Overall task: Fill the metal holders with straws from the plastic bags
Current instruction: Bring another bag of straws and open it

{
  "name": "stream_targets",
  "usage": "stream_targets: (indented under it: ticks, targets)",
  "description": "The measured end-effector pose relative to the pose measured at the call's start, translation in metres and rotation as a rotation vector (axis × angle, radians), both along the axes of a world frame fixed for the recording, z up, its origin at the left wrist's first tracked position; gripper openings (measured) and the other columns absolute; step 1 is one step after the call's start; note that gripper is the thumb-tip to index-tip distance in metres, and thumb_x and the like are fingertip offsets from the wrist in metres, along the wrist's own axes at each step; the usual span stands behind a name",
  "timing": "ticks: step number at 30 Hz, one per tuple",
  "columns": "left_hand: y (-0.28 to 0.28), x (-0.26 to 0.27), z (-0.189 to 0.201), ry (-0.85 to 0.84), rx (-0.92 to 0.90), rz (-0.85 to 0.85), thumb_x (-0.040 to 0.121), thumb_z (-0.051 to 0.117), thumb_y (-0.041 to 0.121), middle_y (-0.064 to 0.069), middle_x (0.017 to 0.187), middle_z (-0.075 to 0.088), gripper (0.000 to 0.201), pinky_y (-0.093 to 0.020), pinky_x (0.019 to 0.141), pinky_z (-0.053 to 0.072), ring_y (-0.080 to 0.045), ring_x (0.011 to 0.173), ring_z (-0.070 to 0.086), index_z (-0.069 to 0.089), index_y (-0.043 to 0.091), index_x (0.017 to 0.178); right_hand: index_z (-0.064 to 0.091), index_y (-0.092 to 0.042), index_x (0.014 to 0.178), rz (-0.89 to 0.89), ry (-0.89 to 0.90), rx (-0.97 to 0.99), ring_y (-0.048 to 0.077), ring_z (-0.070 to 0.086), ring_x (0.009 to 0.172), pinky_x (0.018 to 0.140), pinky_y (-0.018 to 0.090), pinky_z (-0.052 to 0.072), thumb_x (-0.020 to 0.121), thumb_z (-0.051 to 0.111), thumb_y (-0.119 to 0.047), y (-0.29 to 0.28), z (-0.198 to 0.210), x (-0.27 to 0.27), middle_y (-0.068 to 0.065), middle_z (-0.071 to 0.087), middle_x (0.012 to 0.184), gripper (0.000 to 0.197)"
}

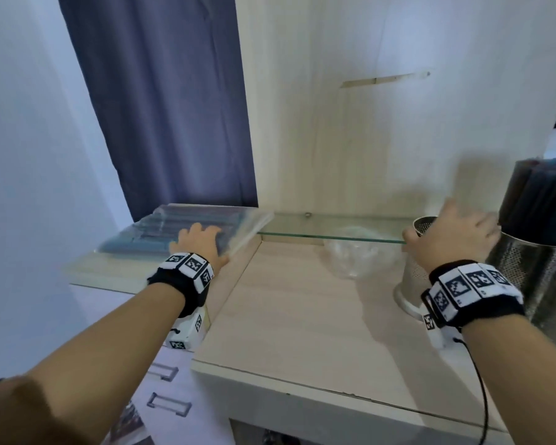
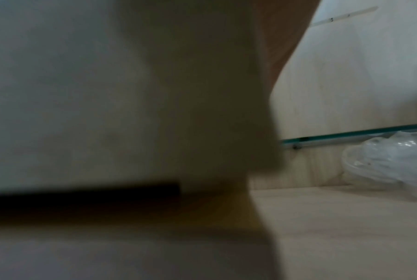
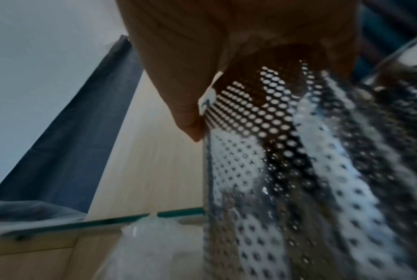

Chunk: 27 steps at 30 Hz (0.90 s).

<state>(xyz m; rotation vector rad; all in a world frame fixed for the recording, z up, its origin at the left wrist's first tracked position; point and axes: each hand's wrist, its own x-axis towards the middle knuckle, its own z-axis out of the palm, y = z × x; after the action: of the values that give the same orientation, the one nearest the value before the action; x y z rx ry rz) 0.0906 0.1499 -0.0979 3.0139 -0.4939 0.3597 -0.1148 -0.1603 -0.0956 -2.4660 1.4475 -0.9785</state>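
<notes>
The person's right hand (image 1: 456, 232) is wrapped over the rim of an empty perforated silver metal holder (image 1: 413, 274), thumb on the outside wall and fingers curled over the top, while it stands on the pale wood-grain counter (image 1: 302, 316). The left hand (image 1: 199, 242) lies on a flat clear plastic bag packed with dark blue straws (image 1: 174, 226), which rests on a raised ledge (image 1: 109, 271) to the left; whether those fingers actually grip the bag or only press on it I cannot tell. This looks like the start of a fresh fill: one holder claimed, the next bag reached for. Next the bag has to come over to the holder and be opened, with the straws kept bundled so they drop in upright. A second holder already full of dark straws (image 1: 536, 226) stands just to the right. A crumpled empty clear bag (image 1: 357, 255) lies under a thin glass shelf (image 1: 318, 234), a dark blue curtain (image 1: 161, 101) hangs behind.
</notes>
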Motion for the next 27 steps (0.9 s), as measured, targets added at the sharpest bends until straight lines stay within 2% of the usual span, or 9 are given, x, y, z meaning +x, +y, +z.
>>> stream_targets:
  ticks: [4,7,9,12,15,18,22,25,27]
  targets:
    - [-0.005,0.004,0.000,-0.069,-0.221,-0.057,0.093,0.060,0.038,-0.011,0.117,0.055,0.024,-0.042,0.090,0.042,-0.034,0.110,0.054,0.070,0.018,0.103,0.041,0.005,0.134,0.099,-0.158,0.094,0.043,0.037,0.129,0.108,0.049,0.031,0.076,0.077,-0.052,-0.015,-0.009,-0.009,0.028,0.043,0.135,0.090]
    - [-0.009,0.001,0.001,-0.101,-0.407,-0.142,0.097,0.054,0.028,-0.016,0.101,0.060,0.020,-0.039,0.077,0.040,-0.033,0.091,0.054,0.060,0.010,0.090,0.044,0.005,0.134,0.153,-0.249,0.154,0.038,0.040,0.129,0.106,0.045,0.035,0.070,0.081,-0.054,-0.017,-0.014,-0.013,0.024,0.047,0.135,0.094]
    - [-0.014,-0.004,0.007,-0.118,-0.462,-0.129,0.101,0.044,0.026,-0.014,0.088,0.059,0.017,-0.037,0.067,0.037,-0.031,0.077,0.050,0.048,0.013,0.091,0.046,0.004,0.133,0.178,-0.281,0.183,0.036,0.042,0.128,0.105,0.043,0.037,0.068,0.082,-0.055,-0.019,-0.017,-0.014,0.022,0.047,0.135,0.095]
    - [-0.024,-0.015,0.025,-0.144,-0.559,-0.141,0.103,0.036,0.024,-0.011,0.076,0.053,0.014,-0.036,0.062,0.033,-0.031,0.069,0.048,0.039,0.013,0.094,0.046,0.003,0.134,0.195,-0.307,0.220,0.034,0.044,0.127,0.104,0.041,0.039,0.063,0.084,-0.058,-0.022,-0.019,-0.016,0.020,0.046,0.135,0.101]
    - [-0.036,-0.031,0.052,-0.225,-0.708,-0.205,0.103,0.036,0.020,-0.011,0.085,0.053,0.011,-0.037,0.065,0.036,-0.031,0.074,0.049,0.040,0.012,0.097,0.045,0.001,0.134,0.191,-0.323,0.244,0.035,0.047,0.126,0.102,0.042,0.042,0.059,0.085,-0.062,-0.025,-0.020,-0.017,0.019,0.048,0.133,0.105]
    - [-0.048,-0.053,0.081,-0.302,-0.857,-0.323,0.104,0.036,0.020,-0.007,0.091,0.054,0.013,-0.029,0.068,0.032,-0.026,0.079,0.048,0.043,0.010,0.099,0.049,-0.002,0.129,0.204,-0.329,0.272,0.033,0.053,0.119,0.098,0.043,0.048,0.052,0.085,-0.067,-0.029,-0.021,-0.017,0.016,0.054,0.128,0.108]
    - [-0.065,-0.077,0.114,-0.333,-1.054,-0.384,0.105,0.034,0.021,0.001,0.089,0.050,0.014,-0.017,0.063,0.026,-0.016,0.076,0.044,0.040,0.011,0.097,0.050,-0.003,0.129,0.226,-0.326,0.282,0.031,0.055,0.116,0.097,0.044,0.050,0.049,0.086,-0.068,-0.031,-0.019,-0.020,0.014,0.055,0.125,0.109]
    - [-0.079,-0.091,0.128,-0.284,-1.187,-0.402,0.105,0.032,0.022,0.013,0.079,0.043,0.015,-0.010,0.062,0.034,0.001,0.066,0.041,0.040,0.011,0.099,0.047,-0.002,0.133,0.236,-0.294,0.283,0.031,0.051,0.121,0.101,0.043,0.047,0.052,0.087,-0.065,-0.032,-0.019,-0.022,0.016,0.053,0.129,0.110]
    - [-0.087,-0.097,0.128,-0.243,-1.269,-0.441,0.105,0.030,0.022,0.013,0.076,0.040,0.015,-0.006,0.058,0.036,0.002,0.062,0.039,0.039,0.012,0.098,0.047,-0.003,0.134,0.242,-0.275,0.295,0.031,0.051,0.121,0.101,0.043,0.047,0.052,0.087,-0.065,-0.032,-0.018,-0.023,0.016,0.052,0.130,0.110]
